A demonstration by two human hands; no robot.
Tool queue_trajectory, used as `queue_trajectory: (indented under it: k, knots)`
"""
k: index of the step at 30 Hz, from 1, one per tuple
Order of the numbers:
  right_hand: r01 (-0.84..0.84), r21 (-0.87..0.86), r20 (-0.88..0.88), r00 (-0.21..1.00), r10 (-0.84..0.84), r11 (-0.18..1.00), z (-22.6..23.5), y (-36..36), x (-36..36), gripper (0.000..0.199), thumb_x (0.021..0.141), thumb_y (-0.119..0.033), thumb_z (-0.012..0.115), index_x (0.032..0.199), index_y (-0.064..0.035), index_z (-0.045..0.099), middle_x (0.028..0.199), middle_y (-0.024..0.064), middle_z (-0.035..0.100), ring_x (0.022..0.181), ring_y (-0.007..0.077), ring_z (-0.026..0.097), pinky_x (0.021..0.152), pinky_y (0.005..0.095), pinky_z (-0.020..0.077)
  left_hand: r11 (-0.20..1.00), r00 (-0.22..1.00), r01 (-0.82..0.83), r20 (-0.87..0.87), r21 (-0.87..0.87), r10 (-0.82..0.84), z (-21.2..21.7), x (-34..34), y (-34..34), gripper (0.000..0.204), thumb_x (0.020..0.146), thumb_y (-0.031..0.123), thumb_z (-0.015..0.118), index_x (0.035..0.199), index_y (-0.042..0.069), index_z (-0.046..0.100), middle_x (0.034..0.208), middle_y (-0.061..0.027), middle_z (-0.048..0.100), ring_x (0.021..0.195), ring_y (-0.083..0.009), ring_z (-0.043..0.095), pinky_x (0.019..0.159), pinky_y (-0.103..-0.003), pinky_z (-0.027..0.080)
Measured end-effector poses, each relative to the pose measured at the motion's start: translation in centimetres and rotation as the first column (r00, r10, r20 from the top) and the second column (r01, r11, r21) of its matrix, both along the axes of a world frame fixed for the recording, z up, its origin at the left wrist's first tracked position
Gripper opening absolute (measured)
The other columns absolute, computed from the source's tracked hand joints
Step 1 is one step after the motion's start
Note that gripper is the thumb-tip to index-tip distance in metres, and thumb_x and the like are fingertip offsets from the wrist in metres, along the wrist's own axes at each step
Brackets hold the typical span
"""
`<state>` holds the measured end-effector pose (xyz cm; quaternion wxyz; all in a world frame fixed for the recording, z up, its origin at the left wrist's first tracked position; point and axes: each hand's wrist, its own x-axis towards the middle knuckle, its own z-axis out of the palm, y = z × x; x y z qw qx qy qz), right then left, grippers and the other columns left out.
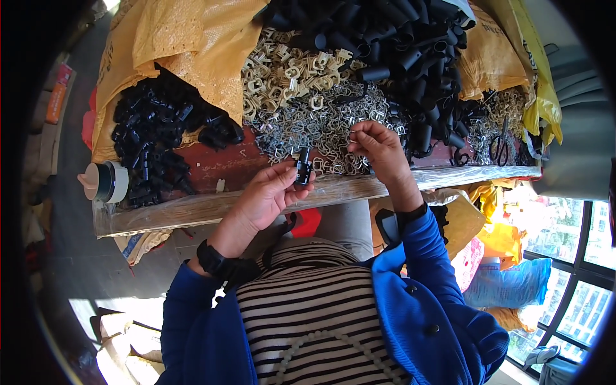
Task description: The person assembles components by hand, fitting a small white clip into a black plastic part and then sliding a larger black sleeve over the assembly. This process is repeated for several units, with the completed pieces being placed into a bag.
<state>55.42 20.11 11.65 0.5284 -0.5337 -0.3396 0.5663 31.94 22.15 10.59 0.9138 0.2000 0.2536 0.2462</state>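
Observation:
In my left hand [273,192] is a black plastic fitting [303,172], held upright between thumb and fingers, its narrow stem pointing up. To the right, my right hand [384,154] pinches a small silvery metal clip [352,136] at its fingertips, apart from the fitting; its exact shape is hard to make out. Just beyond both hands spreads a heap of small metal clips [314,122]. Behind that lies a pile of beige plastic clips [289,70]. More black fittings [151,122] are heaped at the left.
Black tubes [410,61] are piled at the back right. A yellow woven sack [186,38] opens at the far left, above a white jar [115,181] by the table corner. Scissors [500,146] lie right, near smaller metal pieces. A plastic-wrapped front edge [212,212] borders the table.

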Motion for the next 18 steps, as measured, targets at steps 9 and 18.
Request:
queue_trajectory:
  k: [9,18]
  knots:
    - [-0.075,0.04,-0.142,0.987,0.08,0.996,-0.1,-0.9,-3.4,0.01,0.08,-0.006,0.051,0.089,-0.0014,0.053,0.078,0.0038,0.056,0.068,0.0107,0.057,0.058,0.0194,0.0451,0.997,0.998,-0.011,0.06,0.073,0.007,0.0,0.1,-0.1,0.028,0.084,0.014,0.044,0.107,0.0,0.045,0.098,-0.0134,0.054,0.087,-0.0202,0.055,0.074,-0.027,0.047]
    - [-0.204,0.109,0.141,0.972,0.188,0.973,0.1,-2.0,-6.4,0.011,0.081,-0.007,0.051,0.088,0.0002,0.054,0.071,0.0017,0.056,0.062,0.0057,0.05,0.057,0.0171,0.04,0.99,0.991,-0.084,0.118,0.116,0.07,0.6,-0.3,-0.9,0.026,0.083,0.014,0.046,0.106,0.001,0.047,0.098,-0.0121,0.055,0.091,-0.0204,0.054,0.079,-0.029,0.044]
